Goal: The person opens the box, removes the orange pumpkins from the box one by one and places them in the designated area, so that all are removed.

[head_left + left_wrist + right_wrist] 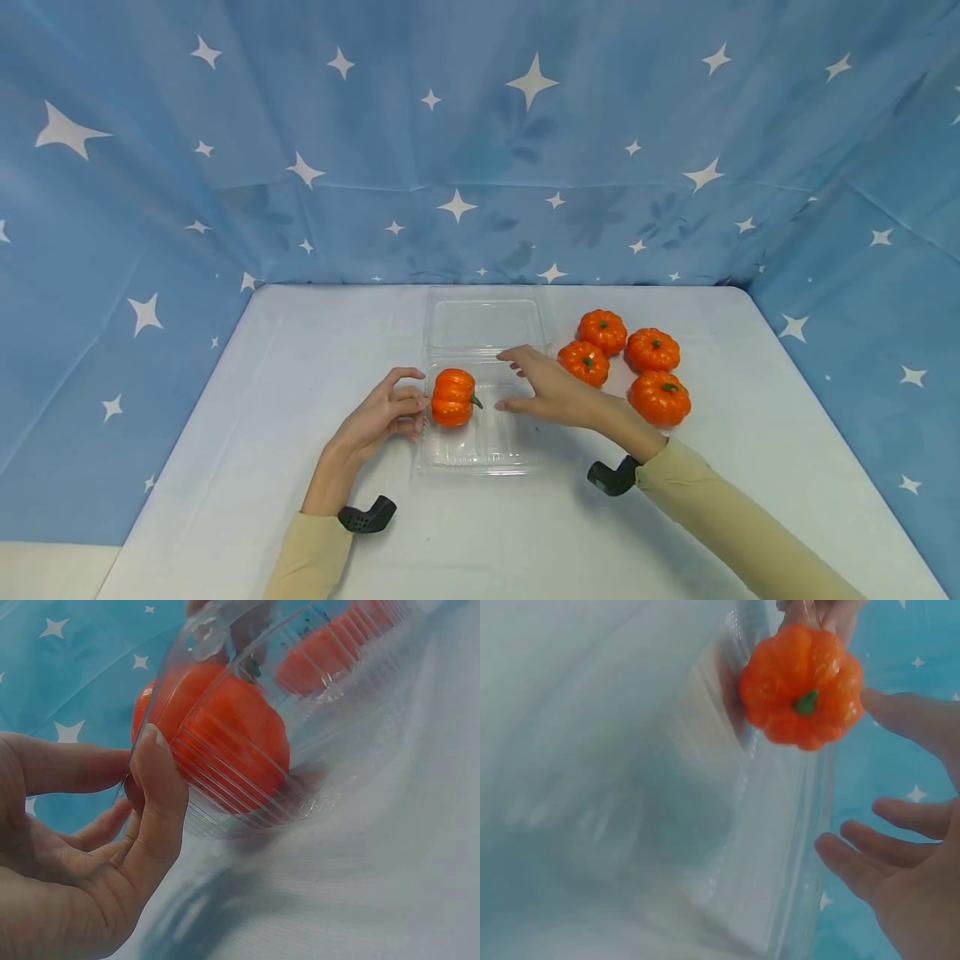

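A clear plastic clamshell container [517, 442] lies on the table with its lid [486, 323] folded back. Inside its left part sits a small orange toy pumpkin [452, 398] on its side, the green stem pointing right. My left hand [390, 410] pinches the container's left rim between thumb and fingers, as the left wrist view shows beside the pumpkin [225, 742]. Over the container's right part hovers my right hand [551, 390], fingers spread and holding nothing. In the right wrist view its fingers [900, 817] are apart, with the pumpkin [802, 686] beyond them.
To the right of the container, several more orange pumpkins [654, 350] stand grouped on the white table [750, 500]. One pumpkin [583, 363] is close to the container's right side, behind my right hand. A blue star-patterned curtain [480, 150] borders the table's back and sides.
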Demonstrator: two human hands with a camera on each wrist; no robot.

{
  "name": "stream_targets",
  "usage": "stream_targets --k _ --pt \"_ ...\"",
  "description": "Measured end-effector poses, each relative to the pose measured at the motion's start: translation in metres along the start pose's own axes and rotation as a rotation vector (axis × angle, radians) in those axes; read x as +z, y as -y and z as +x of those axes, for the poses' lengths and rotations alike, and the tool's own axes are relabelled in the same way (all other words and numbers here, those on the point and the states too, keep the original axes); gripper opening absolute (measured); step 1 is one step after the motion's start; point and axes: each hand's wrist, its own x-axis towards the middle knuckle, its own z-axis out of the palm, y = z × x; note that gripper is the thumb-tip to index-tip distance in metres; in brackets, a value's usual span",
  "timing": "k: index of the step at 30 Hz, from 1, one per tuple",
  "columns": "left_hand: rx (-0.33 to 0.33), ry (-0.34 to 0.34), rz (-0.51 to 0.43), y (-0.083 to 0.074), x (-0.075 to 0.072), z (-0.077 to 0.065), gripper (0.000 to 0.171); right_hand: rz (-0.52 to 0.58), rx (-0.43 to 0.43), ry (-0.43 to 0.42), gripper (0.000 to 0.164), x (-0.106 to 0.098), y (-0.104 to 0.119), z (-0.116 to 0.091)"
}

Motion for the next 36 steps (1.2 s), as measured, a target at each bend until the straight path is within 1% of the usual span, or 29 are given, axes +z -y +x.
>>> stream_targets --k 6,10,13,17,22,26,30,36 --pt "0.002 0.001 0.003 0.0 0.001 0.0 0.054 -0.029 -0.006 0.06 0.075 0.009 0.011 0.013" --pt "0.004 0.012 -0.01 -0.001 0.002 0.001 0.052 -0.026 0.001 0.088 0.077 0.018 0.014 0.019" --pt "0.006 0.014 -0.015 -0.002 0.003 0.0 0.05 -0.009 0.014 0.101 0.081 0.025 0.018 0.024" --pt "0.007 0.012 -0.022 -0.002 0.002 0.0 0.05 0.003 0.009 0.102 0.085 0.034 0.023 0.029" --pt "0.007 0.019 -0.038 -0.002 0.002 -0.001 0.049 0.011 -0.013 0.097 0.086 0.041 0.025 0.033" --pt "0.015 0.026 -0.041 -0.002 0.001 -0.001 0.049 0.029 -0.055 0.082 0.079 0.043 0.025 0.034" --pt "0.022 0.03 -0.036 -0.002 0.001 -0.001 0.048 0.035 -0.079 0.062 0.069 0.044 0.025 0.034" --pt "0.014 0.017 -0.027 0.0 0.001 0.0 0.048 0.031 -0.101 0.024 0.068 0.045 0.024 0.028"
